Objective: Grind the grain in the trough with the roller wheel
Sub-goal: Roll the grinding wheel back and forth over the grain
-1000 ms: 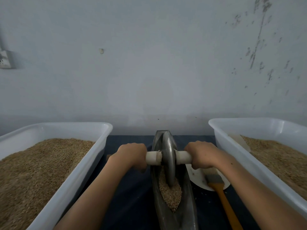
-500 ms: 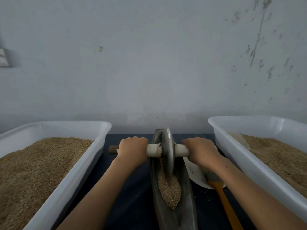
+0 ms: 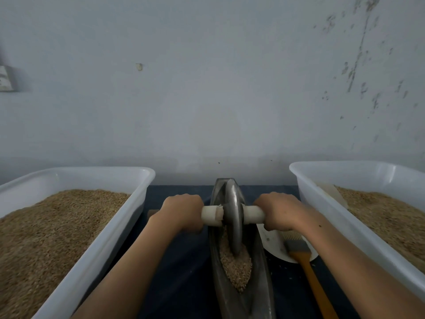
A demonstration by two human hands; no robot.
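Observation:
A narrow boat-shaped metal trough [image 3: 259, 268] runs away from me down the middle of the dark table. Brown grain [image 3: 236, 268] lies in its groove. The metal roller wheel [image 3: 232, 217] stands upright in the trough's far half, its lower edge in the grain. A pale axle handle [image 3: 210, 215] passes through the wheel's hub. My left hand [image 3: 182, 211] grips the handle's left end and my right hand [image 3: 279, 210] grips its right end, knuckles up.
A white tub [image 3: 108, 236] heaped with grain stands on the left; a second white tub [image 3: 326, 217] with grain stands on the right. A white plate [image 3: 273, 245] and an orange-handled brush [image 3: 308, 265] lie right of the trough. A grey wall rises close behind.
Both hands pushed the wheel away along the trough toward its far end, then drew it slightly back toward me. More grain shows behind the wheel than one second ago.

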